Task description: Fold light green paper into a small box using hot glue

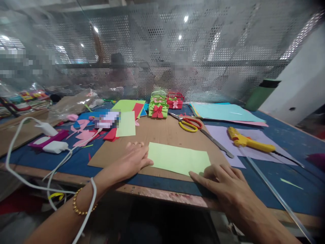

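A light green paper rectangle (179, 158) lies on a brown cardboard sheet (162, 134) near the table's front edge. My left hand (133, 159) rests flat with its fingers spread, touching the paper's left end. At the paper's lower right corner, my right hand (223, 183) presses down with stretched fingers. Neither hand holds anything.
Scissors with red and yellow handles (189, 123), a metal ruler (218, 143) and a yellow glue gun (247, 141) lie right of the cardboard. Small paper baskets with bows (158, 108) stand behind. Coloured paper sheets (223, 112), a green cup (261, 93), chargers with white cables (54, 146) and pink scraps surround.
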Motion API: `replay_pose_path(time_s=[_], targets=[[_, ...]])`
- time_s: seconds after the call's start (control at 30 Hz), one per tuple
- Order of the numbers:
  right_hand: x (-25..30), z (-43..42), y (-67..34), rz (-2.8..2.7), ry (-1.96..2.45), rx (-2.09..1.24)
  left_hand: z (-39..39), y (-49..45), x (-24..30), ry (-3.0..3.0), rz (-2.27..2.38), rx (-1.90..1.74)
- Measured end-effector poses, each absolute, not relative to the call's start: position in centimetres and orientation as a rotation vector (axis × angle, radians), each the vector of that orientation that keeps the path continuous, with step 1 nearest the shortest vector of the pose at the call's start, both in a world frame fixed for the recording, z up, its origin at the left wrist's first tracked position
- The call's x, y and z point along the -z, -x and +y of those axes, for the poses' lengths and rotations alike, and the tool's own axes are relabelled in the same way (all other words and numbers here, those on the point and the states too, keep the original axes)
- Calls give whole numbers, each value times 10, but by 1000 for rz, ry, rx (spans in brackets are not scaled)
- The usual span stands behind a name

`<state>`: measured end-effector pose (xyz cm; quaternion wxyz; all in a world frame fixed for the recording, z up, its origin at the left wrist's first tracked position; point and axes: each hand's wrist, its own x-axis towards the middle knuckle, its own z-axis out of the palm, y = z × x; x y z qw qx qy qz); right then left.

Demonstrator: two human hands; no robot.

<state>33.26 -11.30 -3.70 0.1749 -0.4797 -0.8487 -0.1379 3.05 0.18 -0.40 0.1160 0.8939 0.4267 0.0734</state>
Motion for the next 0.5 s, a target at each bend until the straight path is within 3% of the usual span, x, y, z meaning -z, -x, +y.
replay_pose_path(time_s=[0.5], targets=[[41,-110,-334,-2358,1281,407,-9,-5,3,-2574,1139,-406]])
